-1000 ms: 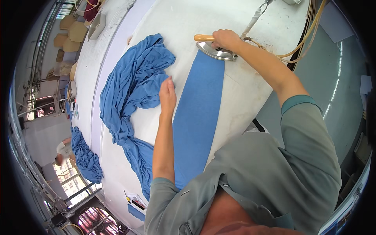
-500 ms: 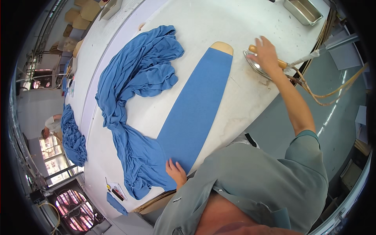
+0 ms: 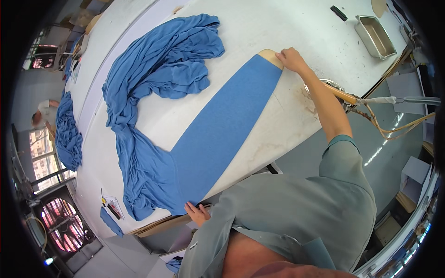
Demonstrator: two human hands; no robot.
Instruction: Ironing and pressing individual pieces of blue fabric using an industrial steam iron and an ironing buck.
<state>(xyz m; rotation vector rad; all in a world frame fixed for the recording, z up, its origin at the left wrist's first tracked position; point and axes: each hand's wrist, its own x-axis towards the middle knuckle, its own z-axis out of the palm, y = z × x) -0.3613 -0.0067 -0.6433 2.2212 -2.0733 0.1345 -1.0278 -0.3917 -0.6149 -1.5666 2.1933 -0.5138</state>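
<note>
A blue knit garment [image 3: 143, 160] lies on the white table, one sleeve [image 3: 227, 120] drawn smooth over a long flat pressing board. Only the board's pale, rounded wooden end [image 3: 267, 54] shows past the cuff. There my right hand [image 3: 289, 59] pinches the corner of the board between thumb and fingers. My left hand [image 3: 198, 213] rests at the near table edge, its fingers stretched out on the garment beside the wide end of the sleeve. A steam iron [image 3: 342, 94] with a wooden handle stands to the right, partly hidden behind my right forearm.
Hoses [image 3: 384, 132] run from the iron past the table's right edge. A metal tray [image 3: 375, 37] and a black object [image 3: 339, 13] lie at the far right. Another blue heap [image 3: 68, 134] is at the left, near a person [image 3: 44, 113]. A fan [image 3: 63, 224] stands lower left.
My right hand has let go of the iron and moved left onto the board's wooden end. The board's tip now points more to the right. My left hand stays at the garment's near edge.
</note>
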